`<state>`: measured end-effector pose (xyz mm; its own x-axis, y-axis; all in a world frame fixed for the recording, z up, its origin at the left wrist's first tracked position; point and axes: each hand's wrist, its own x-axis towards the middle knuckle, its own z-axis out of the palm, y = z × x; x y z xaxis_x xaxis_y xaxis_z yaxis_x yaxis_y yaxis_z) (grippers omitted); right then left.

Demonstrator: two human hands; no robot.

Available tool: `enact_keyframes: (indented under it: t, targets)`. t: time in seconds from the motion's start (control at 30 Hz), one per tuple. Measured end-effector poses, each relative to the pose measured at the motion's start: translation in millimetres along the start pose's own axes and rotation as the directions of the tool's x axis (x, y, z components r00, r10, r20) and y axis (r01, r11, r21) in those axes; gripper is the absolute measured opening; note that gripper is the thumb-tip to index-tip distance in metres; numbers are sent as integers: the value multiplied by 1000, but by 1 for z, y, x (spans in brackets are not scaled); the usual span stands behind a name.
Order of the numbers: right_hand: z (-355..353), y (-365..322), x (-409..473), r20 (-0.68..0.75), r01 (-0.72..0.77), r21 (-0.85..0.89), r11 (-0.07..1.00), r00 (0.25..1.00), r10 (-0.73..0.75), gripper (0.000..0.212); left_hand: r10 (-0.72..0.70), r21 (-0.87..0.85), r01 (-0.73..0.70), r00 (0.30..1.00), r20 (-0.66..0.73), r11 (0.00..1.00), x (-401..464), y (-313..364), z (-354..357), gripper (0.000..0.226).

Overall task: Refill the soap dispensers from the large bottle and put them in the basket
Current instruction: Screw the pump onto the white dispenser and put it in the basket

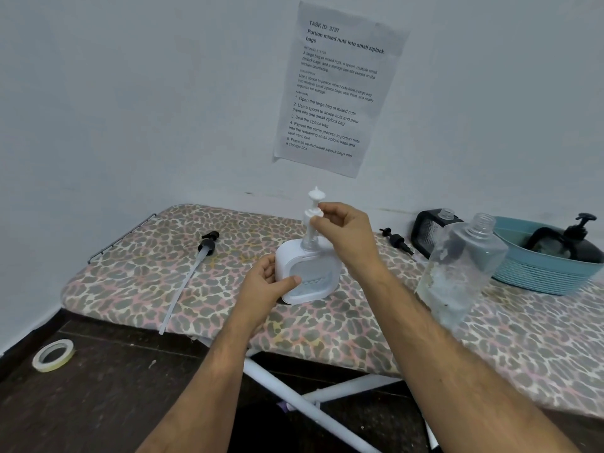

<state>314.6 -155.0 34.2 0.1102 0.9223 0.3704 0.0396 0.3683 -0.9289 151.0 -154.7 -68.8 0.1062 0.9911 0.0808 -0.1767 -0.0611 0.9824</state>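
On the floor at the near left lies a roll of tape (54, 354), no part of the job. On the left of the bench (137, 282), a black pump head with a long clear tube (196, 263) lies loose, so at least one bottle is not yet closed.

At the middle, the left hand (261, 289) grips the side of a white soap dispenser (307, 276) that stands upright on the bench, thumb across its front. The right hand (343, 233) pinches the white pump (314, 214), which stands raised with its stem in the dispenser's neck; whether it is going in or coming out cannot be told. The level inside the white dispenser cannot be read through its frosted front.

Right of the hands stands the large clear bottle (457, 273), uncapped, apparently with only a little liquid low down. Behind it a second black pump (397, 241) lies loose beside a dark dispenser (428, 233) whose open neck shows, so this one appears unfinished.

At the far right the blue basket (549, 276) holds one dark dispenser with its pump on (562, 243). By this showing, one dispenser is done, the white one is in hand and another waits.
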Motion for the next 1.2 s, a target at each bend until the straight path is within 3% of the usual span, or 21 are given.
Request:
enact_keyframes:
  t: [0.2,0.57,0.7,0.77,0.87,1.03,1.2]
  targets:
    - [-3,9,-8,19,-34,-71,997,999,36,17,7,-5,-7,1000,1,1000,-1,1,2,48]
    - [-7,10,-9,27,-92,-193,977,995,99,22,25,-13,-25,999,19,1000,-6,8,4,50]
    - [-11,7,-8,57,-85,-266,960,993,104,20,119,107,-112,991,-57,988,-9,18,6,61]
    - [-12,4,-8,68,-88,-288,954,991,112,17,192,184,-168,973,-125,969,-7,29,6,54]
    - [-14,3,-8,92,-96,-338,936,987,135,14,257,282,-224,963,-85,933,-1,46,7,46]
    - [-18,1,-3,108,-99,-385,917,983,151,25,262,493,-251,964,49,833,5,61,9,50]
    - [-22,-16,1,191,-64,-398,915,970,151,65,263,534,-278,959,106,799,1,61,8,42]
